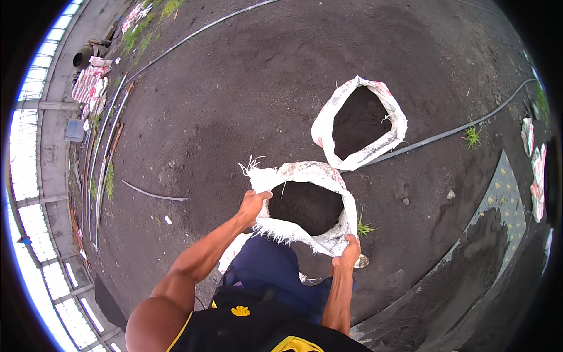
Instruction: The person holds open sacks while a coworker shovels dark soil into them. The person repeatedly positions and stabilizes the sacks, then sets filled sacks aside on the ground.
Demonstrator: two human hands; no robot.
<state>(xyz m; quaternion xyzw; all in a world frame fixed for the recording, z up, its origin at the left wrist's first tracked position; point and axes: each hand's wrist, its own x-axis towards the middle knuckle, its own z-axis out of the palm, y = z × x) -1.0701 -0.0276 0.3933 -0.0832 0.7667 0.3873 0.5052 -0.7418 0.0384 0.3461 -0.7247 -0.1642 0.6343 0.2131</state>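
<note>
Right in front of my legs stands a white woven sack, its frayed mouth spread wide and dark soil showing inside. My left hand is closed on the left side of the rim, thumb over the edge. At the near right corner of the same rim, my right hand grips the folded fabric. Just beyond, to the right, a second white sack with a rolled-down rim stands open, also holding dark soil. Neither of my hands touches that one.
A grey hose runs over the dark ground behind the second sack. Flat patterned sheeting lies at the right, partly under soil. Long pipes, piled sacks and a grey bin line the left wall. Grass tufts poke up.
</note>
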